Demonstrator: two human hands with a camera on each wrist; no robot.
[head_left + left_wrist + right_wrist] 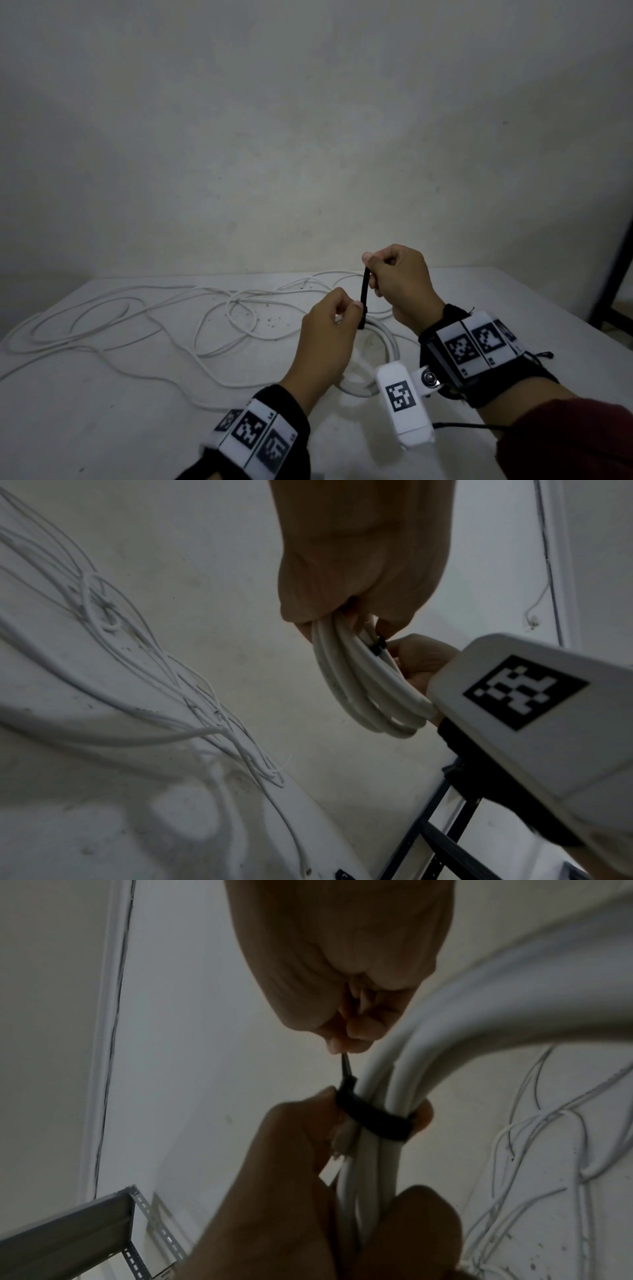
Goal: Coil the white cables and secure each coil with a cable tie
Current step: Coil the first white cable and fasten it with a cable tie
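Step in hand, judged from the frames: cinching a thin black plastic cable tie (373, 1118) around a bundle of thick white round cable coiled into several loops (359, 685), held above the pale grey tabletop (102, 428). Left hand (325, 342) clenched around the coil just below the tie, thumb tip pressed beside the tie head. Right hand (400, 284) pinching the free tail of the tie between thumb and forefinger, tail drawn upward and away from the coil. Tie band seen in the right wrist view wrapped fully round the strands, close against them; whether fully tight cannot be told. Recommended handling: keep the left grip close under the head so the loops stay parallel and none slips out; pull the tail straight in line with the head, steadily, not sideways; stop once the strands sit snug, to avoid crushing the jacket. Further thin white loose cable (137, 318) lying tangled across the table beyond the hands, not yet coiled; task judged at an early stage. Labels: black-and-white square fiducial markers (400, 395) on the wristbands and on the white camera housing; small characters beside the wristband markers too small to read. No brand names or legible writing found on cable or tie.
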